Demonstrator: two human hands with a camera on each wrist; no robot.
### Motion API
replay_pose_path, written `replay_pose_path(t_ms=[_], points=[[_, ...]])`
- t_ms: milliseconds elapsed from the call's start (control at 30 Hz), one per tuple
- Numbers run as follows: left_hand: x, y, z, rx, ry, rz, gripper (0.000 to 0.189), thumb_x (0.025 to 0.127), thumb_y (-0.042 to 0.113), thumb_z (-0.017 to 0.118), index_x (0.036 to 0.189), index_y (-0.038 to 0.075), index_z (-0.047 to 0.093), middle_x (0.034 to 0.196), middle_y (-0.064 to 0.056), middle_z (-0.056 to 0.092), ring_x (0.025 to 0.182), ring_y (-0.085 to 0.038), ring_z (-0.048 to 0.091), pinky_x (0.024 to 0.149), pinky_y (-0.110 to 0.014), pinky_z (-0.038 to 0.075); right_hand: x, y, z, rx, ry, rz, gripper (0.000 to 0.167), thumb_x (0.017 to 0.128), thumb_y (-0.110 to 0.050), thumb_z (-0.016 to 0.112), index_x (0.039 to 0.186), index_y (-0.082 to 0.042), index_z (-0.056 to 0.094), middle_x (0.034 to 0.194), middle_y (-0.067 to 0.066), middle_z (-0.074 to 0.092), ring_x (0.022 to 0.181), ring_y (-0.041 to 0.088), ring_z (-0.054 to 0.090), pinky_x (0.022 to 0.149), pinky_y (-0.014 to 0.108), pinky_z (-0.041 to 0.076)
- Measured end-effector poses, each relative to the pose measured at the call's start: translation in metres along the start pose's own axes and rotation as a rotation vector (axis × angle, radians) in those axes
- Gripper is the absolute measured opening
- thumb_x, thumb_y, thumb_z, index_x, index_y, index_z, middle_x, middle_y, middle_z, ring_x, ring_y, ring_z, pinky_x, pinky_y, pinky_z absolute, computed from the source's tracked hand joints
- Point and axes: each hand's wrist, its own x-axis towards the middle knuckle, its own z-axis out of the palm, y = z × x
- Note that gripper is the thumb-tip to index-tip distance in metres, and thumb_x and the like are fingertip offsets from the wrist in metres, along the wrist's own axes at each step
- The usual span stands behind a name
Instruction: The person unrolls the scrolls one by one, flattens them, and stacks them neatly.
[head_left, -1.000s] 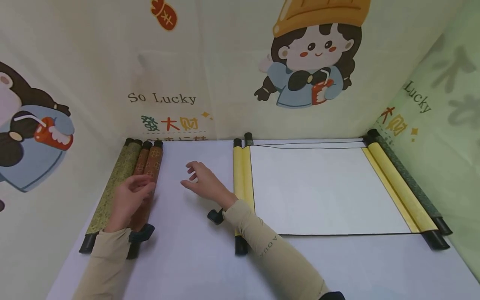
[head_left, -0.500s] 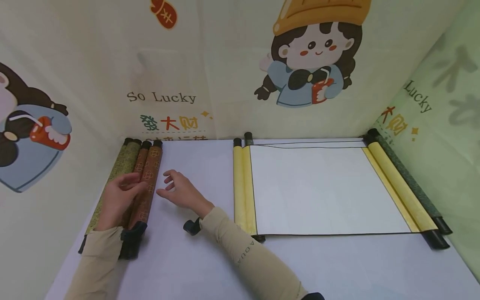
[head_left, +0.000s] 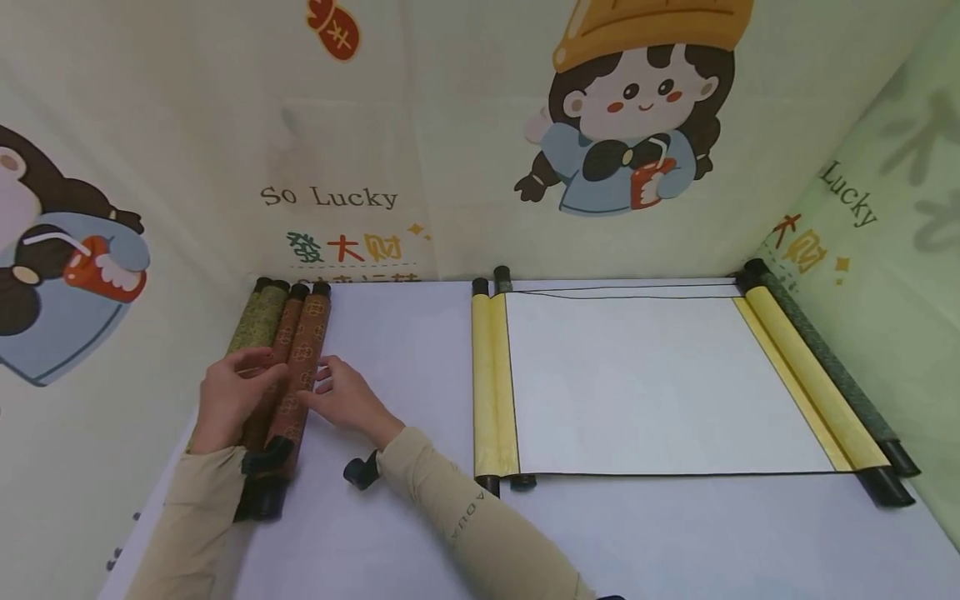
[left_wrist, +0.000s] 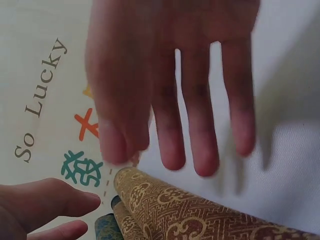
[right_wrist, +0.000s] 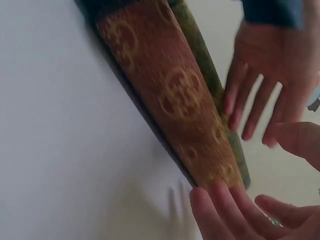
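Note:
A rolled brown patterned scroll [head_left: 311,333] lies on the left of the table as two side-by-side rolls with black end knobs. Tight against its left side is a mottled green scroll [head_left: 257,323], partly covered by my left hand [head_left: 236,398]. That hand hovers over the rolls, fingers loosely bent, holding nothing. My right hand [head_left: 351,402] is at the brown scroll's right edge with its fingers spread; contact is hard to tell. In the right wrist view the right fingertips [right_wrist: 220,200] overlap the brown scroll's end. Both hands face each other across the rolls in the left wrist view.
A yellow-edged scroll [head_left: 495,383] lies partly unrolled on the right, its white sheet [head_left: 660,383] showing between its rolls. A dark green roll [head_left: 832,367] runs along its far right side. Printed cloth walls [head_left: 450,167] stand behind and beside the white table [head_left: 405,350].
My right hand has moved left and slightly nearer me, from between the scrolls to the brown scroll's edge. The left hand has shifted slightly left and down.

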Motion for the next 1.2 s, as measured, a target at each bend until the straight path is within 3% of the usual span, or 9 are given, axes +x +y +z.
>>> replay_pose_path(t_ms=[133, 267, 367, 533, 733, 1000, 1200], points=[[0.003, -0.003, 0.000, 0.037, -0.005, 0.005, 0.052, 0.095, 0.024, 0.066, 0.135, -0.007, 0.054, 0.130, -0.032, 0.058, 0.119, -0.043, 0.056, 0.060, -0.012, 0.044, 0.000, 0.001, 0.013, -0.025, 0.017, -0.004, 0.054, 0.092, -0.024, 0.070, 0.138, -0.004, 0.049, 0.119, 0.007, 0.064, 0.105, 0.010, 0.064, 0.081, 0.015, 0.049], [0.004, -0.006, 0.001, 0.061, -0.062, 0.012, 0.055, 0.096, 0.024, 0.064, 0.138, -0.009, 0.049, 0.133, -0.034, 0.054, 0.122, -0.047, 0.053, 0.082, -0.037, 0.054, -0.002, 0.002, 0.020, -0.067, 0.028, -0.018, 0.055, 0.092, -0.026, 0.071, 0.137, -0.003, 0.049, 0.119, 0.006, 0.062, 0.104, 0.008, 0.063, 0.082, 0.014, 0.048], [0.003, -0.008, 0.001, 0.052, -0.109, 0.016, 0.059, 0.097, 0.026, 0.062, 0.141, -0.010, 0.045, 0.137, -0.036, 0.050, 0.126, -0.049, 0.049, 0.097, -0.058, 0.045, -0.003, 0.004, 0.022, -0.075, 0.040, -0.024, 0.058, 0.091, -0.027, 0.072, 0.138, -0.003, 0.048, 0.123, 0.006, 0.060, 0.106, 0.009, 0.062, 0.083, 0.014, 0.048], [0.004, -0.009, 0.000, 0.078, -0.155, 0.054, 0.062, 0.097, 0.026, 0.062, 0.142, -0.011, 0.042, 0.138, -0.037, 0.048, 0.126, -0.052, 0.047, 0.098, -0.061, 0.043, -0.002, 0.007, 0.024, -0.074, 0.044, -0.013, 0.061, 0.091, -0.027, 0.073, 0.141, -0.003, 0.047, 0.126, 0.006, 0.059, 0.105, 0.010, 0.063, 0.082, 0.014, 0.048], [0.006, -0.008, 0.002, 0.257, -0.136, 0.167, 0.056, 0.092, 0.016, 0.068, 0.134, -0.015, 0.048, 0.132, -0.039, 0.051, 0.118, -0.054, 0.050, 0.092, -0.062, 0.045, -0.001, 0.011, 0.025, -0.102, 0.001, -0.020, 0.065, 0.093, -0.028, 0.071, 0.146, -0.004, 0.043, 0.128, 0.009, 0.060, 0.100, 0.008, 0.066, 0.079, 0.013, 0.048], [0.008, -0.011, 0.001, 0.329, -0.185, 0.126, 0.066, 0.092, 0.025, 0.069, 0.139, -0.015, 0.043, 0.136, -0.039, 0.046, 0.121, -0.055, 0.046, 0.093, -0.062, 0.043, -0.001, 0.009, 0.028, -0.122, 0.003, -0.031, 0.065, 0.094, -0.028, 0.068, 0.146, -0.001, 0.040, 0.125, 0.011, 0.060, 0.100, 0.009, 0.066, 0.078, 0.013, 0.048], [0.012, -0.018, -0.004, 0.277, -0.221, 0.149, 0.070, 0.092, 0.030, 0.070, 0.138, -0.016, 0.043, 0.133, -0.040, 0.048, 0.120, -0.055, 0.047, 0.095, -0.063, 0.043, -0.002, 0.007, 0.030, -0.132, -0.002, -0.035, 0.067, 0.094, -0.028, 0.069, 0.147, 0.000, 0.039, 0.119, 0.010, 0.062, 0.093, 0.006, 0.064, 0.074, 0.012, 0.047]])
